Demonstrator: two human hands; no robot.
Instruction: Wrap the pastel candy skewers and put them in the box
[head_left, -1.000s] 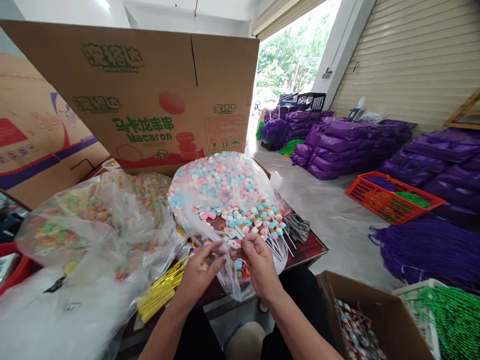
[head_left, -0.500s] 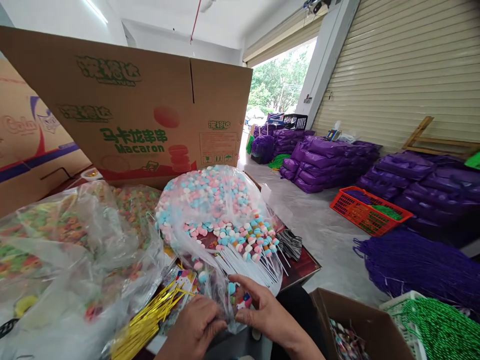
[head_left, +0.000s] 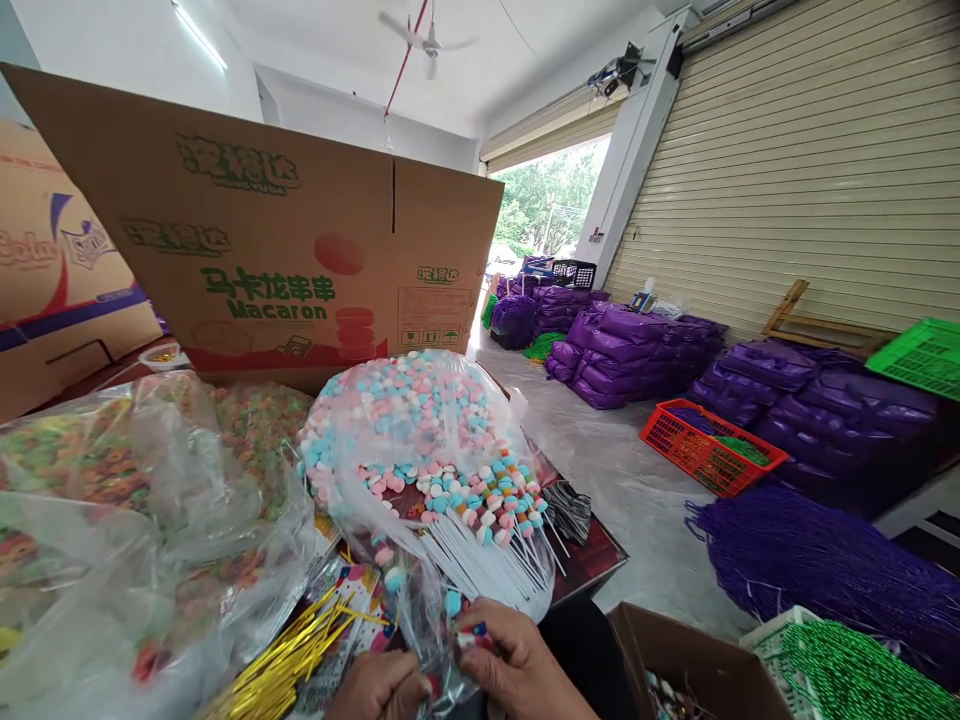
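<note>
We have the wrapper (head_left: 472, 635) at the fingertips of our right hand (head_left: 504, 662), on that hand's left side and to the right of our left hand (head_left: 382, 687). Our right thumb and fingers pinch its printed part; our left fingers are curled, the thumb near the clear film (head_left: 424, 620), and we cannot tell whether they grip anything. The film lies between our hands, just left of the wrapper.

We count two hands, one wrapper in the right, one bag (head_left: 442, 395) of pink, blue and white sweets beyond it, one bag (head_left: 187, 500) of ring-like sweets to the left, one bundle of gold ties (head_left: 289, 655) and one bundle of striped ties (head_left: 568, 512). The white sticks (head_left: 487, 560) overlap too much for us to count.

The wrapper's printed part faces up and toward us, tilted; our fingers hide much of it, so we cannot tell which way its long axis runs
</note>
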